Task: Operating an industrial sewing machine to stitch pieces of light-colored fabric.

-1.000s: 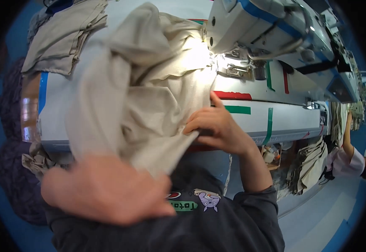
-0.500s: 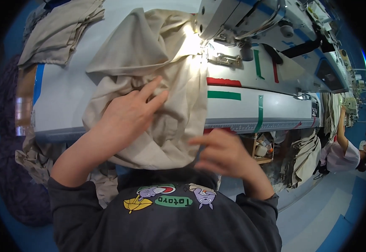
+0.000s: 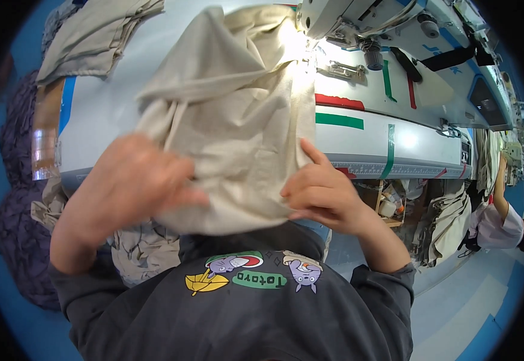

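A beige fabric piece (image 3: 232, 138) lies creased across the sewing machine bed and hangs over its front edge towards my body. Its far right part runs under the lit needle area of the sewing machine (image 3: 334, 36). My right hand (image 3: 328, 195) grips the fabric's right edge near the front, its index finger stretched along the edge and the other fingers curled. Over the fabric's left front side, my left hand (image 3: 132, 180) is smeared by motion. Its fingers look bent, but whether they hold the cloth cannot be made out.
Stacked beige pieces (image 3: 93, 39) lie at the far left of the table. A ruler strip (image 3: 367, 170) and coloured tapes mark the table's front. More beige cloth (image 3: 445, 219) hangs at the right, near a co-worker (image 3: 496, 222). Dark fabric (image 3: 24, 240) is heaped at the left.
My left hand has lifted off the middle of the fabric and moved left and nearer. My right hand has come up onto the fabric's right edge. The fabric's middle lies smoother.
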`<state>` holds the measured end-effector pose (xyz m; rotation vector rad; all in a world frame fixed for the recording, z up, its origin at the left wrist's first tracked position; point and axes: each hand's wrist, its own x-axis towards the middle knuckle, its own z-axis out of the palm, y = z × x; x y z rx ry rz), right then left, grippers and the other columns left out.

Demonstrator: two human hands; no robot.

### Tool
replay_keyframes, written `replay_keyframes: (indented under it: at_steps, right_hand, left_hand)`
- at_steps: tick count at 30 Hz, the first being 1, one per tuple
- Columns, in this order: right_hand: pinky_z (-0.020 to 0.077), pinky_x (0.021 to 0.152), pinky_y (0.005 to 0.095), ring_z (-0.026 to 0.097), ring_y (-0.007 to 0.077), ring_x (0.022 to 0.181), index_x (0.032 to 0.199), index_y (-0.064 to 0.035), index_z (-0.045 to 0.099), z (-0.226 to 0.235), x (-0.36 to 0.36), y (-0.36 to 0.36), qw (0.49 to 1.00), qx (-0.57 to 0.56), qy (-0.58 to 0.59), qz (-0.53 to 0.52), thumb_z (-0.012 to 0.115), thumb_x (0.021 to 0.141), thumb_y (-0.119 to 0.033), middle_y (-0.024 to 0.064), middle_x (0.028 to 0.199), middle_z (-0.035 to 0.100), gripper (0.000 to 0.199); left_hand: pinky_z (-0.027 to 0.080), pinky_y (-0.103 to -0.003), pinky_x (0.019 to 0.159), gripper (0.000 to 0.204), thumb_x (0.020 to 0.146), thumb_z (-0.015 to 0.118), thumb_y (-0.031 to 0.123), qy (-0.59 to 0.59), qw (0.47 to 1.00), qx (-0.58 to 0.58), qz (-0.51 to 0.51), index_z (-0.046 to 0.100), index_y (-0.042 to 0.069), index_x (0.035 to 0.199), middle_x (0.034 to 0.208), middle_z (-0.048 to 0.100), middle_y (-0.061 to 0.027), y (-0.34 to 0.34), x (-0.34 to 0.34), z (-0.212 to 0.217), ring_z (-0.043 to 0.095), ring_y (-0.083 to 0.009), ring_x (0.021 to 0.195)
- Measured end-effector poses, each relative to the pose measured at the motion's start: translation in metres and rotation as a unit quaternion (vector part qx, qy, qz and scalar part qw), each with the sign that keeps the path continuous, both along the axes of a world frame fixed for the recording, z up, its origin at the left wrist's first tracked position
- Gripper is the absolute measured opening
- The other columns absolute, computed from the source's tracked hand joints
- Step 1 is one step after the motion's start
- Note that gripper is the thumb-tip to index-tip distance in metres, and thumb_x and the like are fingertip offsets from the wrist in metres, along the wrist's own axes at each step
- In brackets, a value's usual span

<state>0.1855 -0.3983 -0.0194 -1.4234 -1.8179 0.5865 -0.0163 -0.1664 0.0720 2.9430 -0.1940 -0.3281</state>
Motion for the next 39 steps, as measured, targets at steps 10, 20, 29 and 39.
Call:
replay_keyframes:
  at_steps: [10,20,29,39]
  right_hand:
    - [0.0207,0.118,0.0601,0.068,0.0161,0.092,0.08,-0.0147,0.066,0.005,-0.011,-0.041,0.989,0.109,-0.028,-0.098,0.072,0.076,-0.008,-0.0041,0.078,0.064,0.009]
    - [0.0185,0.12,0.0601,0.049,0.0193,0.132,0.125,-0.0195,0.065,-0.054,0.001,-0.037,0.934,0.094,-0.296,-0.176,0.068,0.078,-0.012,-0.0016,0.116,0.064,0.048]
    - [0.0144,0.12,0.0644,0.068,0.0071,0.097,0.077,-0.0159,0.067,-0.027,-0.001,-0.016,0.955,0.109,-0.263,-0.081,0.067,0.075,-0.006,-0.0061,0.085,0.067,0.01]
    - [0.0189,0.12,0.0638,0.065,0.0084,0.092,0.068,-0.0115,0.055,-0.023,0.012,-0.004,0.953,0.092,-0.275,-0.092,0.066,0.067,-0.004,-0.0031,0.076,0.054,0.014]
  left_hand:
    - [0.054,-0.039,0.088,0.062,0.085,0.062,0.01,0.035,0.943,-0.185,0.275,0.044,0.003,0.143,0.147,0.046,-0.0183,-0.026,0.056,-0.087,0.064,-0.0359,0.105]
    - [0.05,-0.041,0.093,0.057,0.083,0.06,0.006,-0.052,0.985,0.003,0.162,0.047,0.003,0.139,0.149,0.046,-0.0101,-0.004,0.061,-0.081,0.062,-0.0302,0.106]
    - [0.05,-0.04,0.094,0.057,0.085,0.061,0.009,-0.05,0.981,-0.052,0.18,0.048,0.005,0.14,0.148,0.048,-0.0081,0.003,0.062,-0.078,0.062,-0.0303,0.111]
    - [0.047,-0.039,0.101,0.057,0.091,0.058,0.015,-0.052,0.98,-0.02,0.191,0.042,0.008,0.145,0.151,0.045,-0.0075,0.015,0.086,-0.086,0.057,-0.0288,0.122]
